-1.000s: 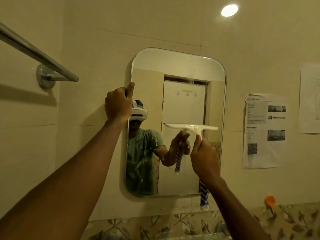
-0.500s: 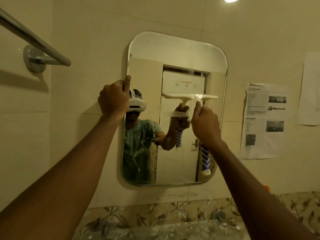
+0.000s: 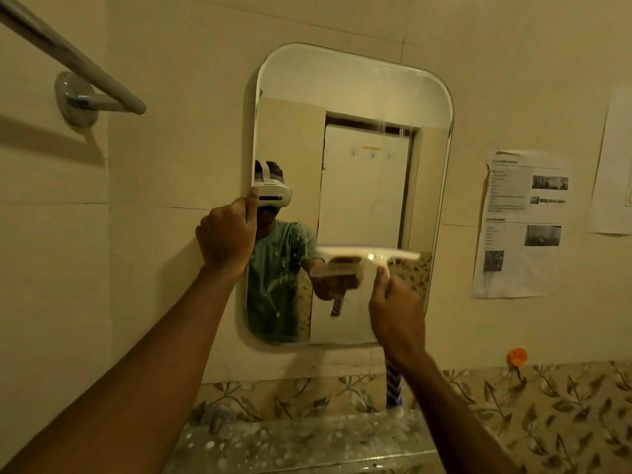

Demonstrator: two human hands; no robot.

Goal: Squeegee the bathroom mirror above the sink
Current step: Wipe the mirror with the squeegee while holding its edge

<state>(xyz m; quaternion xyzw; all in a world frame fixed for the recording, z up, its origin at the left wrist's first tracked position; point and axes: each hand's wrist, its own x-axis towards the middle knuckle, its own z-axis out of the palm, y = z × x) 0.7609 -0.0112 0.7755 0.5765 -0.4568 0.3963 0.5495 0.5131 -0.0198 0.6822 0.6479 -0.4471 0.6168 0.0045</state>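
The rounded mirror (image 3: 359,80) hangs on the beige tiled wall. My left hand (image 3: 227,236) is closed on the mirror's left edge at about mid-height, thumb up against the glass. My right hand (image 3: 395,309) grips the handle of a white squeegee (image 3: 369,253). Its blade lies level on the glass, across the right side of the mirror's lower half. The blue-and-white striped handle end (image 3: 393,388) sticks out below my wrist. Water streaks show on the lower left glass.
A metal towel rail (image 3: 68,53) juts out at the upper left. Printed papers (image 3: 523,224) are stuck on the wall to the right. An orange object (image 3: 517,357) sits by the floral tile band (image 3: 547,405). A wet speckled ledge (image 3: 307,439) lies below.
The squeegee first went up the glass, then came down to the mirror's lower half. My left hand slid lower along the mirror's edge.
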